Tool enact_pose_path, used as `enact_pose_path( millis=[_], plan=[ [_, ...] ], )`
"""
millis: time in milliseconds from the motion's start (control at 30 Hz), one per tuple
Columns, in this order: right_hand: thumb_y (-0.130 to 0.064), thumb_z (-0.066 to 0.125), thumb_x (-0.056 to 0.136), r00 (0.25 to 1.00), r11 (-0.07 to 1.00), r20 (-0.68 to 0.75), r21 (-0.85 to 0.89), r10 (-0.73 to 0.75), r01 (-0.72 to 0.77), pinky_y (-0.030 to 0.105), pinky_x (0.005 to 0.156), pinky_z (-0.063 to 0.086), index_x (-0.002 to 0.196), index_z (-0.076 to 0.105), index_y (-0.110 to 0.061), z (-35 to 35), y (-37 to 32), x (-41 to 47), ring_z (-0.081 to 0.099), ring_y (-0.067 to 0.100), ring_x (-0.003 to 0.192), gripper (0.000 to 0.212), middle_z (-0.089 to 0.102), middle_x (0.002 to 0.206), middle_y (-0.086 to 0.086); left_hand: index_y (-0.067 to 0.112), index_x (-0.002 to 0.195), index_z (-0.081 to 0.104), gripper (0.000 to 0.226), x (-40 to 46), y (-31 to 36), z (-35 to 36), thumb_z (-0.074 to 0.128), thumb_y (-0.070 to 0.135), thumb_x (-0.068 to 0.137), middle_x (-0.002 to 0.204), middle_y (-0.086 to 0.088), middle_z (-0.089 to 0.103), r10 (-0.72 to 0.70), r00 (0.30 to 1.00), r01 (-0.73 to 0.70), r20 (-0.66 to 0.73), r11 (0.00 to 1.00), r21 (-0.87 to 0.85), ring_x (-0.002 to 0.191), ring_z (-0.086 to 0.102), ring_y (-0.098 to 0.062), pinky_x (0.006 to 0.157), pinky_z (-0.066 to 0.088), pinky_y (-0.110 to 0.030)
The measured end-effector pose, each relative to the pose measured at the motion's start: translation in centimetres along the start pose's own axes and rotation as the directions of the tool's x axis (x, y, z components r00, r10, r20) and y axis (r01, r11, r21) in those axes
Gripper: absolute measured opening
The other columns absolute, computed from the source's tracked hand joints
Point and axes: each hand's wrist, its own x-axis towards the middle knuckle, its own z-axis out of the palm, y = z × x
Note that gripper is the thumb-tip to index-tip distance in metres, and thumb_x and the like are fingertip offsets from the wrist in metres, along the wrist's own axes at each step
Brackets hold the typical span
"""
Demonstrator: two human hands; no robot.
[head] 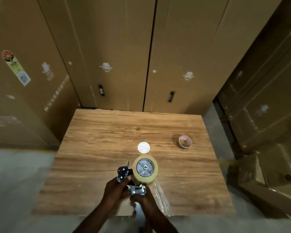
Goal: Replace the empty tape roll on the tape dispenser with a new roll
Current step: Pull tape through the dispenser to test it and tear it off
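Both hands meet near the table's (91, 132) near edge: left hand (115, 190) clamped on the tape dispenser (134, 184), right hand (139, 201) closed beneath its metal head. New roll (145, 169) sits mounted; loose tape could stick to itself. Empty core (185, 143) lies far right.

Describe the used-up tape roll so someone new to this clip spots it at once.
Start at the wooden tabletop ringed by tall cardboard boxes. On its far right lies the empty tape core, apart from the hands. Unlike the flat round sticker mid-table or the full roll on the dispenser, it is a thin hollow ring.
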Motion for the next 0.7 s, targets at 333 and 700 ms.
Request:
enact_pose_path(
  millis=[333,700],
  plan=[
    [-0.004,0.078,0.066,1.000,0.975,-0.029,-0.222,0.013,-0.019,0.031,0.068,0.055,0.125,0.066,-0.007,1.3,-3.0,9.8,0.069,0.023,0.085,0.061,0.075,0.101,0.007,0.016,0.092,0.079,0.021,10.5,2.2,-1.7,0.079,0.034,0.080,0.092,-0.009,0.079,0.137,0.989,-0.124,-0.052,0.973,0.194,0.084,0.071,-0.021,0.085,0.057,-0.047],
    [-0.016,0.093,0.064,0.981,0.935,-0.084,-0.296,0.176,-0.193,0.059,0.082,0.063,0.094,0.083,-0.011,1.5,-4.5,9.8,0.074,0.031,0.074,0.032,0.081,0.082,0.011,0.025,0.063,0.073,0.030,14.1,0.0,-2.6,0.069,0.040,0.089,0.058,0.012,0.070,0.182,0.978,-0.126,-0.103,0.905,0.405,0.058,0.058,0.005,0.065,0.047,-0.028]
  ],
)
